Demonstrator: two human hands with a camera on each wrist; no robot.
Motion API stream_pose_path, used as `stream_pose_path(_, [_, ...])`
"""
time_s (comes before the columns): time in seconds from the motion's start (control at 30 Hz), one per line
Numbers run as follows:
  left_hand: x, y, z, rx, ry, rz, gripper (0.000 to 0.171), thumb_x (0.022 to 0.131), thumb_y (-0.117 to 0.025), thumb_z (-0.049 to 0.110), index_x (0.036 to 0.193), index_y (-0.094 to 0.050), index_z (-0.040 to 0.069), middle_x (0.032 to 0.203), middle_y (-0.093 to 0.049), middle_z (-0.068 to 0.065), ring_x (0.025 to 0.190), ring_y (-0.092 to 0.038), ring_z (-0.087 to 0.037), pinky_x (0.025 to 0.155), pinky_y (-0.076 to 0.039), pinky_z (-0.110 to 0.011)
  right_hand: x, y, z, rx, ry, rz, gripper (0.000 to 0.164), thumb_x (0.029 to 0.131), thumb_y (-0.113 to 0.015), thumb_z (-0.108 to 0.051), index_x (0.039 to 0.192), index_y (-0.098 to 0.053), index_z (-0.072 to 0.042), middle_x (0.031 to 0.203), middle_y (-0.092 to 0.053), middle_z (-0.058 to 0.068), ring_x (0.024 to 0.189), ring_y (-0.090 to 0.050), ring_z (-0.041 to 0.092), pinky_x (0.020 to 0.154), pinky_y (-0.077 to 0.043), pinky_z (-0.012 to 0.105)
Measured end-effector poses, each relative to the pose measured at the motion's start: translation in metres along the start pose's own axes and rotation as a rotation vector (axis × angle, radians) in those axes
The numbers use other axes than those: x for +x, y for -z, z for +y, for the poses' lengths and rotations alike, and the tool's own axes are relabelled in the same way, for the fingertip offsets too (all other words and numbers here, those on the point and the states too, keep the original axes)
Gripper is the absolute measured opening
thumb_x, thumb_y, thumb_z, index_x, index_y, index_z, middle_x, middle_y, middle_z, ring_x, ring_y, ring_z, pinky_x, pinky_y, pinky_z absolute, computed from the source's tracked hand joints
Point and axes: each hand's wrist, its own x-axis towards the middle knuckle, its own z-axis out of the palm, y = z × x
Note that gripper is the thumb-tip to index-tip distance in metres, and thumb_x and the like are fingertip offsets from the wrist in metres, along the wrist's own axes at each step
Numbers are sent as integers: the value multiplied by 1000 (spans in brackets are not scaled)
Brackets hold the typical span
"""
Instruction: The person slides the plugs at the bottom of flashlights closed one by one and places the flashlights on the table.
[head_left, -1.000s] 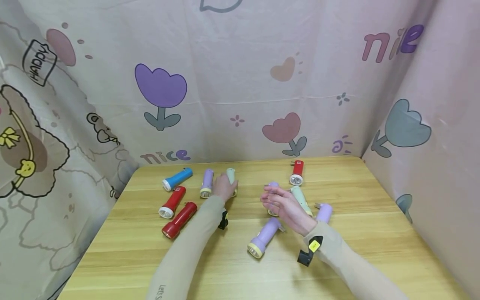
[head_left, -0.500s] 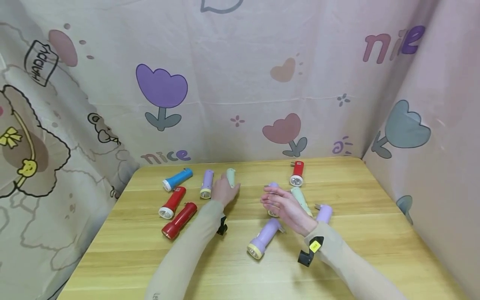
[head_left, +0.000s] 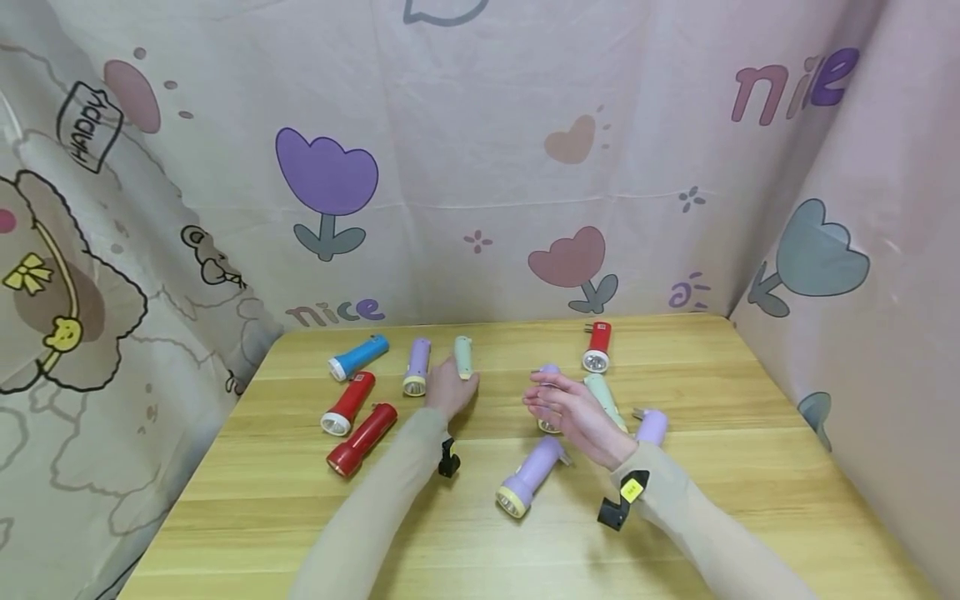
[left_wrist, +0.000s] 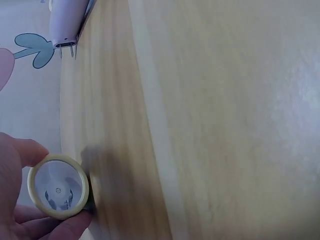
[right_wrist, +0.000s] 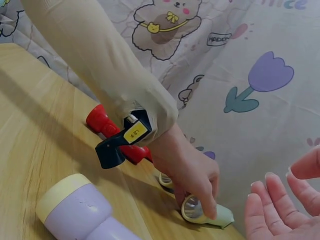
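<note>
My left hand [head_left: 452, 388] pinches the lens end of a mint-green flashlight [head_left: 463, 357] at the back middle of the table. In the left wrist view its thumb and fingers sit around the cream rim of the flashlight's head [left_wrist: 58, 186]. The lens faces that camera. My right hand [head_left: 576, 417] hovers with its fingers extended and holds nothing. Behind it, partly hidden, is a purple flashlight [head_left: 550, 425], with a second mint-green flashlight [head_left: 603, 398] beside it. Just left of my left hand lies another purple flashlight [head_left: 417, 365].
On the left are a blue flashlight [head_left: 358, 358], a red one with a white rim [head_left: 349, 402] and an all-red one [head_left: 363, 438]. A purple flashlight [head_left: 531, 473] lies in front, another [head_left: 651, 427] by my right wrist. A red flashlight [head_left: 597, 345] lies back right. Curtains [head_left: 465, 167] enclose the table.
My left hand has slid slightly toward me along the mint-green flashlight, from its body to its lens end, uncovering more of the body. My right hand has stayed nearly still.
</note>
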Motion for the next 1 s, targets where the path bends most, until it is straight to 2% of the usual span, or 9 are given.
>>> stream_pose_path(0.33, [-3,-1,4,-3,24,-3,32,92,-72,26,104,-64,-2,90,-71,-18,74,-66,-27,70,-59,-40,0,1,2,-19,12,-17,36,102,-49,-6,138,-47,1,109,-67,-2,105,-66,11,101,-55,24])
stream_pose_path(0.57, [-2,2,3,28,37,6,40,90,-73,33,104,-63,-2,89,-69,-16,74,-65,-27,67,-57,-39,-2,5,1,-62,39,-3,30,102,-50,-6,131,-54,-5,111,-67,0,107,-66,12,106,-54,30])
stream_pose_path(0.7, [0,6,8,35,43,-30,56,92,-71,39,124,-56,-5,103,-66,-19,88,-65,-31,80,-58,-43,-2,12,-3,-103,65,21,37,103,-48,-8,138,-47,5,108,-69,-4,105,-67,11,104,-55,30])
stream_pose_path(0.83, [0,13,18,59,15,-72,72,95,-66,40,146,-40,-4,131,-58,-22,112,-61,-36,99,-54,-48,-3,21,-12,-226,105,70,45,105,-46,-11,142,-39,12,107,-68,-6,104,-66,9,103,-55,28])
stream_pose_path(0.93, [-1,20,26,98,-34,-86,74,98,-62,40,153,-34,-1,149,-48,-21,130,-54,-38,111,-48,-50,-4,27,-21,-356,148,125,44,105,-46,-13,141,-42,12,111,-66,0,103,-65,7,100,-56,26])
stream_pose_path(1.0, [-3,26,33,118,-78,-98,71,99,-60,38,154,-34,1,154,-45,-20,138,-49,-38,117,-43,-50,-5,30,-26,-452,184,168,41,105,-46,-12,138,-45,12,113,-66,8,100,-65,6,97,-57,24])
